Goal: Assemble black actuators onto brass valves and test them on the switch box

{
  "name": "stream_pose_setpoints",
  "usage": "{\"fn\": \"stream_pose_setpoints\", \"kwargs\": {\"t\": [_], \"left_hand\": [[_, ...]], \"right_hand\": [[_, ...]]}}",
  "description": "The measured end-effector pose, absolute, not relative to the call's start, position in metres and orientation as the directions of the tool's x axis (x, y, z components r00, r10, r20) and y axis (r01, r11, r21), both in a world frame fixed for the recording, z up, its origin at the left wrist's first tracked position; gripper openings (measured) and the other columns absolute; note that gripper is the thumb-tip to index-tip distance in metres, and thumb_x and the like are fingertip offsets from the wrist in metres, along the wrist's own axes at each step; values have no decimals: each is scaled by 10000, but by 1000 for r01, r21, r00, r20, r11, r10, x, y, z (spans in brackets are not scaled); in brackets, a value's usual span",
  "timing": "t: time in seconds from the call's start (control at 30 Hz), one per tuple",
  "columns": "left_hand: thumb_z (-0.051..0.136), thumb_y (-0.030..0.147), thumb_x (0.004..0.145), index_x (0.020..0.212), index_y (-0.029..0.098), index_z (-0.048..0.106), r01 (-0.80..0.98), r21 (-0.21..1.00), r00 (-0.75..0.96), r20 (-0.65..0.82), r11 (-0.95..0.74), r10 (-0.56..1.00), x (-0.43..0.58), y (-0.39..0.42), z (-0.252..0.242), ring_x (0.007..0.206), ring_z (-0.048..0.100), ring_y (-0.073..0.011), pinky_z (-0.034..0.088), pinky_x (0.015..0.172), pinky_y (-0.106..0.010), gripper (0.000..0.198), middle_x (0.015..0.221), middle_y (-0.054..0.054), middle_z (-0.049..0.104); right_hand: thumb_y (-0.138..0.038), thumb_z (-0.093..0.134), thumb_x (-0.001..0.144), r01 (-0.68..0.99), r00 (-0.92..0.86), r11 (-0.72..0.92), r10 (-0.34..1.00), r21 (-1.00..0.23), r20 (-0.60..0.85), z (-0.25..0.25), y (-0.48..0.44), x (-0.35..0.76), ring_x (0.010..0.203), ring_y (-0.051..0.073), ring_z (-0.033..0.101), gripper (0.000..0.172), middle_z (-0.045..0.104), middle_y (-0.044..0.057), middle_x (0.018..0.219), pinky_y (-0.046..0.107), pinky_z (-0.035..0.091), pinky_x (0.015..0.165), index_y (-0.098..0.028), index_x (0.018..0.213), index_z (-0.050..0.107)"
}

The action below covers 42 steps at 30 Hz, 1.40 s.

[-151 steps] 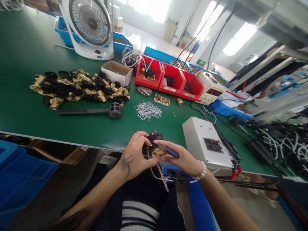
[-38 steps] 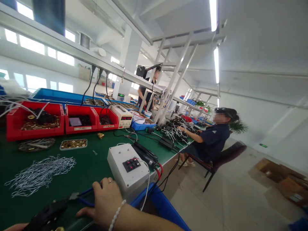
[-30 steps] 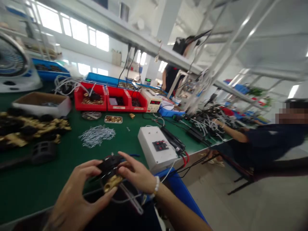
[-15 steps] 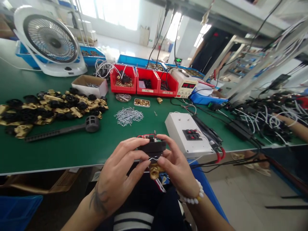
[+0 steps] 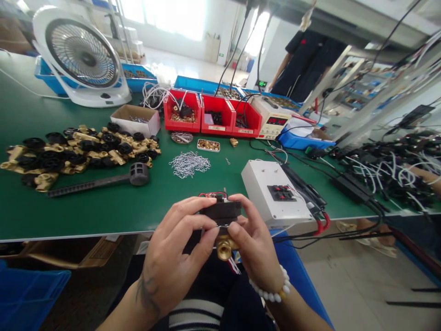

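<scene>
Head | left fingers [image 5: 193, 204], right fingers [image 5: 248, 205] hold black housing [image 5: 220, 213] | brass fitting [image 5: 225, 250] beneath, apparently joined

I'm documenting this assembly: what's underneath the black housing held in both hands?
Under the black housing sits a brass valve body, its open end in view. The left hand and right hand cover part of where the parts meet; details there cannot be seen.
</scene>
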<state>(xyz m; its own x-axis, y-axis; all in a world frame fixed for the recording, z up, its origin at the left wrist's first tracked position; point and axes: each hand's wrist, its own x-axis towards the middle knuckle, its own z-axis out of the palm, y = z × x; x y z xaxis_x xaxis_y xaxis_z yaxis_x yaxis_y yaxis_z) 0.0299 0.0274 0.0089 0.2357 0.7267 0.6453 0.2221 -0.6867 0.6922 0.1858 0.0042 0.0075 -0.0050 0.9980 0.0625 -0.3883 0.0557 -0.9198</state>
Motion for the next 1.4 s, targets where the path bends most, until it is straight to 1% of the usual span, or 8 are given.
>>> {"fn": "stream_pose_setpoints", "kwargs": {"t": [0.1, 0.17, 0.23, 0.3, 0.47, 0.67, 1.13, 1.4], "left_hand": [[655, 235, 899, 1281, 288, 523, -10, 910, 109, 413, -415, 904, 29, 27, 4, 1353, 476, -197, 359, 1160, -344, 407, 1421, -28, 536], [629, 388, 911, 1365, 252, 485, -249, 967, 224, 106, -48, 969, 30, 31, 0, 1361, 475, -264, 397, 1132, -399, 495, 1459, -84, 514], [619, 477, 895, 1333, 178, 525, -377, 877, 443, -113, 299, 889, 33, 37, -3, 1245, 580, -317, 501, 1011, -424, 539, 1365, -146, 595], [687, 463, 847, 1260, 149, 567, -418, 811, 493, -177, 410, 852, 38, 41, -6, 1101, 659, -298, 548, 910, -379, 532, 1231, -142, 674], [821, 393, 733, 1118, 189, 606, -375, 885, 390, -121, 277, 913, 45, 33, -1, 848, 678, -150, 517, 773, -198, 486, 940, -29, 741], [836, 327, 692, 1083, 229, 602, -310, 916, 396, -119, 255, 911, 40, 21, 18, 765, 673, -131, 526, 703, -182, 466, 899, 16, 728], [831, 296, 644, 1101, 249, 561, -174, 963, 337, -136, 204, 932, 34, 7, 29, 723, 667, -138, 542, 682, -198, 533, 875, 28, 704], [878, 336, 599, 1041, 269, 616, -278, 934, 254, -155, 226, 955, 39, 2, 35, 666, 667, -172, 545, 632, -230, 518, 833, 14, 713]], "right_hand": [[-392, 719, 848, -403, -24, 48, 998, -914, 63, 7, 4, 182, 921, 188, 713, 414, 716, 24, 1078, 315, 591, 783, -320, 1197, 508], [-433, 709, 846, -325, -47, 50, 997, -944, 69, 10, 4, 183, 903, 196, 717, 474, 718, 36, 1087, 336, 592, 777, -317, 1242, 475], [-452, 694, 849, -64, -126, 48, 990, -997, 56, 20, 9, 191, 874, 202, 718, 518, 734, 40, 1038, 336, 583, 754, -298, 1290, 472], [-462, 652, 872, 336, -199, 94, 980, -937, 27, 35, 24, 212, 827, 208, 713, 440, 750, 42, 948, 342, 563, 734, -257, 1252, 564], [-497, 688, 807, 866, 78, 130, 919, -483, 387, 58, 97, 314, 899, 258, 678, 352, 744, 89, 928, 450, 489, 909, -194, 984, 718], [-703, 774, 542, 701, 67, -30, 998, -712, 24, 28, 142, 392, 831, 238, 678, 671, 747, 105, 916, 388, 529, 793, -162, 936, 717], [-448, 693, 664, 735, 168, -21, 974, -677, 153, 14, 138, 375, 727, 189, 621, 304, 724, 67, 812, 348, 504, 743, -178, 804, 680], [-460, 654, 720, 717, 158, 7, 972, -697, 173, 15, 133, 367, 724, 178, 598, 300, 708, 51, 782, 333, 484, 765, -171, 800, 669]]}}
